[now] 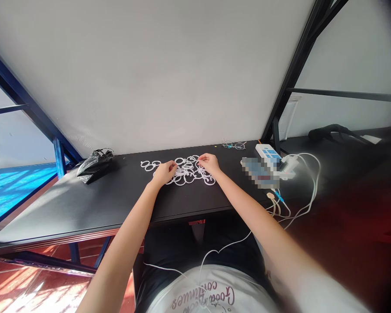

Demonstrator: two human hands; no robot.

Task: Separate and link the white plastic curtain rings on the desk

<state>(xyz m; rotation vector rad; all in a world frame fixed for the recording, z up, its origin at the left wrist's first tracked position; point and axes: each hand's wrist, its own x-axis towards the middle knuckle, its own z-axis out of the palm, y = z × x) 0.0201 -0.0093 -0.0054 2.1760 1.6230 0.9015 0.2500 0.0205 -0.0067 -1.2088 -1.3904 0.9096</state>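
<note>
I find the white rings [184,170] lying in a loose, overlapping heap on the black table [127,198], toward the back edge and roughly central in the head view. A few rings lie at the heap's left end, spread more thinly than the rest.

The left hand [164,173] is at the left part of the heap, palm down, fingers bent and tips drawn together over the rings. I cannot tell whether those fingers grip one. The right hand [210,162] is at the right part, thumb and fingertips brought close together at the rings' upper side; here too I cannot confirm a grip. The two hands are apart, with rings lying between them.

To the left I note a crumpled black plastic bag [96,165], well apart from the rings. To the right, near the back edge, lie eyeglasses [239,147]. Farther right I record a white and blue power strip [270,154], with white cables [319,170] looping beside it. Just in front of the strip is a pixelated object [260,174], which I cannot identify. A plain wall [189,78] stands behind the table.
</note>
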